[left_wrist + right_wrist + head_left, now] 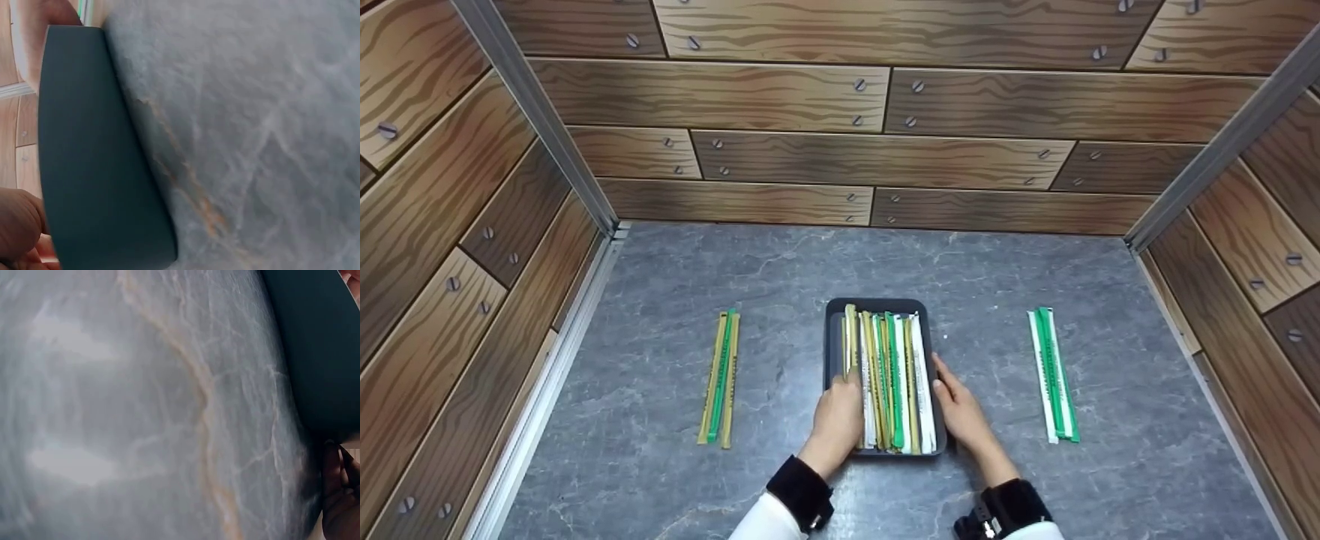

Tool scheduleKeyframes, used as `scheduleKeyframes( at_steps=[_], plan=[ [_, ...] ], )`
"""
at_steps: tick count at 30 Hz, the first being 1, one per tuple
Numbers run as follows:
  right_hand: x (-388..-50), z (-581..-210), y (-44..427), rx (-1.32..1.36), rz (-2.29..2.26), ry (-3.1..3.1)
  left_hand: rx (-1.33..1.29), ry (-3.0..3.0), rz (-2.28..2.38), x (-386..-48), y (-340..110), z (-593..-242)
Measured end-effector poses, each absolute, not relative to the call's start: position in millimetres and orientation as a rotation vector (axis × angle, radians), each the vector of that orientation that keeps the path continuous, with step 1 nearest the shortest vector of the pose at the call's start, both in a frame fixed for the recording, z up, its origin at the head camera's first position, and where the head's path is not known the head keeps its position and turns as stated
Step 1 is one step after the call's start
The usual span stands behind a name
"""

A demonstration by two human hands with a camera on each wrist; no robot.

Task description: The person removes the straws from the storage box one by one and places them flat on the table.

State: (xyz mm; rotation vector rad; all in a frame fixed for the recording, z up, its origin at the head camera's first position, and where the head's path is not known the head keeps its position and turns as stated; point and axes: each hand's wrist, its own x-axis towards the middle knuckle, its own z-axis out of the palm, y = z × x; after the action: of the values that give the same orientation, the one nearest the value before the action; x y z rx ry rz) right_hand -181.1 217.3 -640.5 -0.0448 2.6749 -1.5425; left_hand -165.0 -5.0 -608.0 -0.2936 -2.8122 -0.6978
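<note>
A dark rectangular tray holds a row of slim stick packets in yellow, green and white, lying lengthwise. My left hand reaches over the tray's left side, curled fingers pinching a yellow stick packet at the row's left end; its fingertips are partly hidden. Along the tray's right wall rests my right hand, fingers fairly straight and touching the outside. In the left wrist view, the tray's wall covers much of the left hand. The right wrist view shows my right hand at the tray corner.
To the left lies a small group of yellow and green stick packets. A white and green group lies to the right. Wood-patterned panels enclose the grey marbled table at the back and sides.
</note>
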Motion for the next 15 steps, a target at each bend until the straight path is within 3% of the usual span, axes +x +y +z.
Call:
scheduleKeyframes(
  at_steps=[15],
  plan=[
    [-180.6, -637.9, 216.1, -0.037, -1.559, 2.662, -0.265, -2.786, -0.788, -160.7, -23.7, -583.6]
  ],
)
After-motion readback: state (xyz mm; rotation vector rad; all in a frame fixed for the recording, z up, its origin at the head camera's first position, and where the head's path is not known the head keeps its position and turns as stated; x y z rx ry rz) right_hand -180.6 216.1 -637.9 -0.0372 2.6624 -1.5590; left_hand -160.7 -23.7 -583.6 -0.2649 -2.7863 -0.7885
